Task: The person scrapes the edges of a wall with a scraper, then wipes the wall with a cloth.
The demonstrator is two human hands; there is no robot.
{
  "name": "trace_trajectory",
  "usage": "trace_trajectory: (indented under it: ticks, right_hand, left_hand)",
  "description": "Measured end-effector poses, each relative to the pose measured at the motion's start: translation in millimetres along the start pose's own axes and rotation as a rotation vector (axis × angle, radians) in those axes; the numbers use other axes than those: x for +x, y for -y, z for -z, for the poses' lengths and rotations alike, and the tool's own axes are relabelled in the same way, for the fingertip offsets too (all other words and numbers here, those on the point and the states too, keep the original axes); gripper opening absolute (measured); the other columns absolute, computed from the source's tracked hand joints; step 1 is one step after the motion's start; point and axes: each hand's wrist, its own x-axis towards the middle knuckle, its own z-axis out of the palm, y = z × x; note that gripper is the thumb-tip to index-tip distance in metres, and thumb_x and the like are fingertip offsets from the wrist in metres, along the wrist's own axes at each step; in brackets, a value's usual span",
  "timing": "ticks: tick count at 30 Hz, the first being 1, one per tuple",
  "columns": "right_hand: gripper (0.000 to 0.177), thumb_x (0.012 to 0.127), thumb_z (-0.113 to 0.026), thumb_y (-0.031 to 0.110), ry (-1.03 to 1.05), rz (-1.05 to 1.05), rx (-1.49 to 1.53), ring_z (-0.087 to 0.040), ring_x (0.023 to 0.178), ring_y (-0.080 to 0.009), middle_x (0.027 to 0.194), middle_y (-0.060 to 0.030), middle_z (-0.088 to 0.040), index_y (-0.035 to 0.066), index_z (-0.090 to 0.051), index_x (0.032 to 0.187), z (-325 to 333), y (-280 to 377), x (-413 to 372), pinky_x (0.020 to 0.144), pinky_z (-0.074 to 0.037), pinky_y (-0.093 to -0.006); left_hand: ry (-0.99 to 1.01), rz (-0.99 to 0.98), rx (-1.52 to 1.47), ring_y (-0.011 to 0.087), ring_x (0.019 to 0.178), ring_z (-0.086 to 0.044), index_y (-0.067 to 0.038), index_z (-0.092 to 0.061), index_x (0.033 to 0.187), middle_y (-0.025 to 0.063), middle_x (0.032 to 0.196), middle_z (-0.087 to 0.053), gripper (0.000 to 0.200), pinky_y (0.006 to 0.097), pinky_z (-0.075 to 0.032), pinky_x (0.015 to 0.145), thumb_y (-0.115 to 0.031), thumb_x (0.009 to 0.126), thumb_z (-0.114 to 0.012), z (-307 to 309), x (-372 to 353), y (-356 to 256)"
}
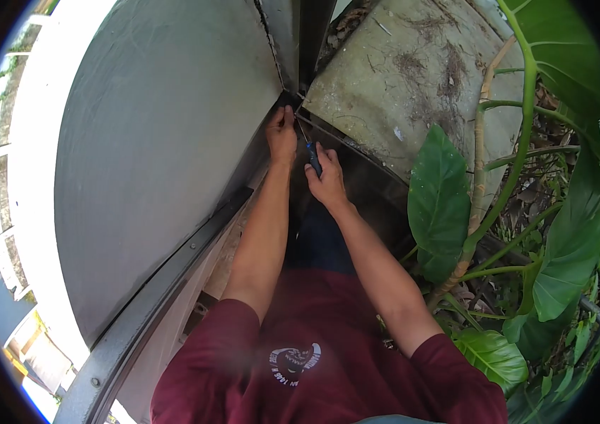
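My right hand (328,180) grips a screwdriver with a blue and black handle (313,159); its thin shaft runs up toward a dark corner where metal panels meet. My left hand (281,133) is closed at that same corner (290,102), fingertips pinching something small and dark that I cannot make out. Both arms reach forward from a maroon shirt (314,353). The two hands are a few centimetres apart.
A large grey metal casing (165,141) curves along the left, with a bolted rim (137,304) below it. A dirty concrete slab (413,78) with dry debris lies beyond the hands. Big green leaves and stems (441,205) crowd the right side.
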Motion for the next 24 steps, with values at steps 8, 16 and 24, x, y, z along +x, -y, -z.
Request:
trace_trajectory:
  ticks: [8,16,24]
  right_hand:
    - [0.053,0.079,-0.061,0.007,0.005,0.012,0.03,-0.057,0.093,-0.0404,0.102,-0.0238,-0.054,-0.01,-0.048,0.128,2.3,7.8,4.7,0.084,-0.047,-0.0408]
    - [0.053,0.081,-0.061,0.012,0.055,-0.13,-0.104,-0.057,0.095,-0.0382,0.1,-0.0226,-0.055,-0.008,-0.049,0.128,-3.4,-4.3,5.1,0.085,-0.046,-0.0387]
    - [0.052,0.081,-0.061,0.011,0.041,-0.105,-0.038,-0.057,0.097,-0.0389,0.103,-0.0229,-0.055,-0.007,-0.05,0.129,2.3,-7.6,13.7,0.088,-0.046,-0.0395]
  left_hand:
    - [0.011,-0.02,-0.053,0.0198,0.113,-0.055,0.011,-0.053,0.126,0.0185,0.126,-0.059,0.05,0.0289,-0.037,0.1,-0.022,0.091,-0.065,1.6,3.0,3.9]
    - [-0.054,0.142,0.019,0.0168,0.109,-0.055,0.009,-0.05,0.131,0.0152,0.122,-0.061,0.048,0.0287,-0.039,0.096,-0.02,0.094,-0.058,-5.3,6.0,14.3]
    - [0.042,0.174,-0.128,0.0158,0.103,-0.055,0.003,-0.046,0.136,0.0072,0.119,-0.061,0.046,0.0315,-0.046,0.082,-0.023,0.098,-0.051,-5.9,12.8,30.5]
